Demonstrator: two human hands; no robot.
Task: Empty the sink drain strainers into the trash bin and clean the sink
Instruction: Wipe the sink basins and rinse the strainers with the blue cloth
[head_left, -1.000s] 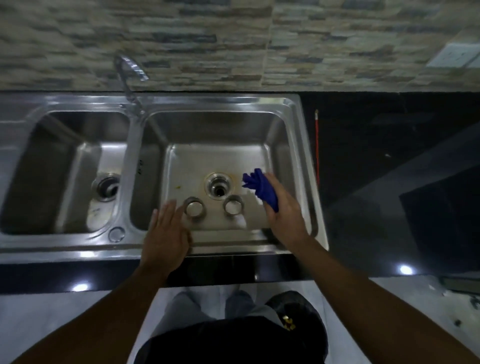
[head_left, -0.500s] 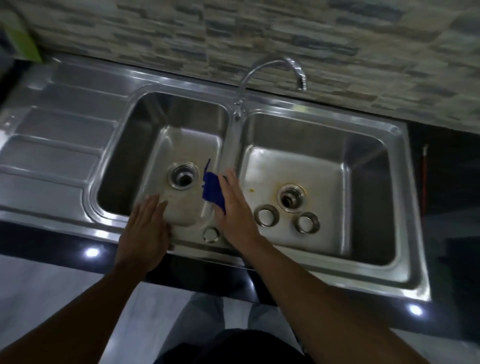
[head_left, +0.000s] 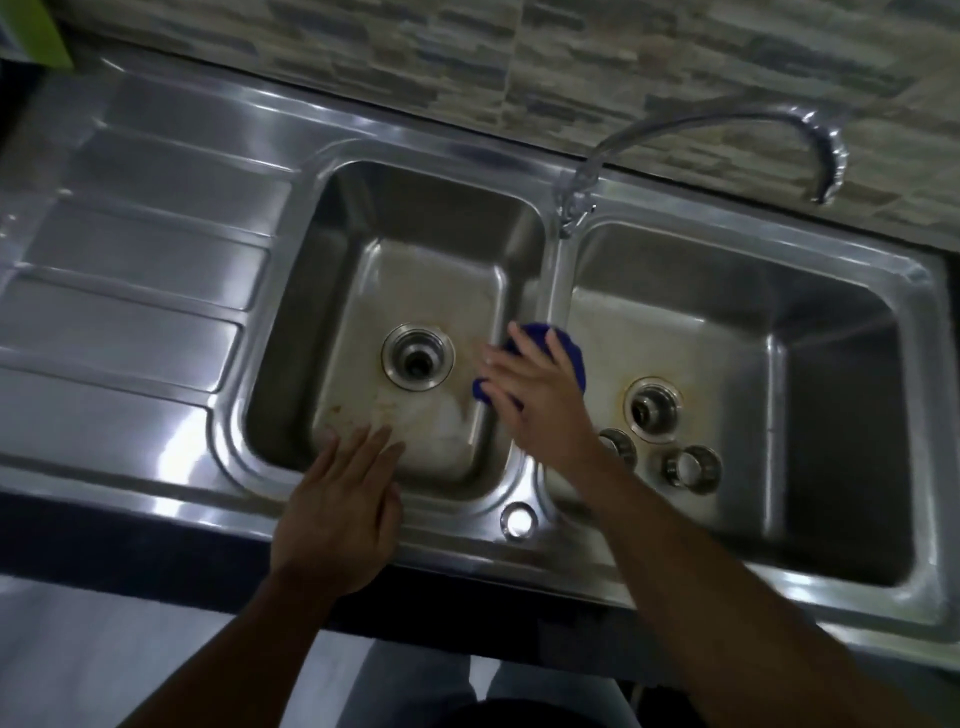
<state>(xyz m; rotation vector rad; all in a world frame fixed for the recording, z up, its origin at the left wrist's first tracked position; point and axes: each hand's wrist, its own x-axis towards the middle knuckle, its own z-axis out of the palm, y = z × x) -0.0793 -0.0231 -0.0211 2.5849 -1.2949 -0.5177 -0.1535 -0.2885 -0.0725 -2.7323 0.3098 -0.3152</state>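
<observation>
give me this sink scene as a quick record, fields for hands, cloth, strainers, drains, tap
left hand: flat, open, on the front rim of the left basin
right hand: pressing the blue cloth by the divider between the basins
strainers: two, out of the drains, on the floor of the right basin
drains: both open
tap: spout over the right basin, no water seen
stains: brownish marks on both basin floors
</observation>
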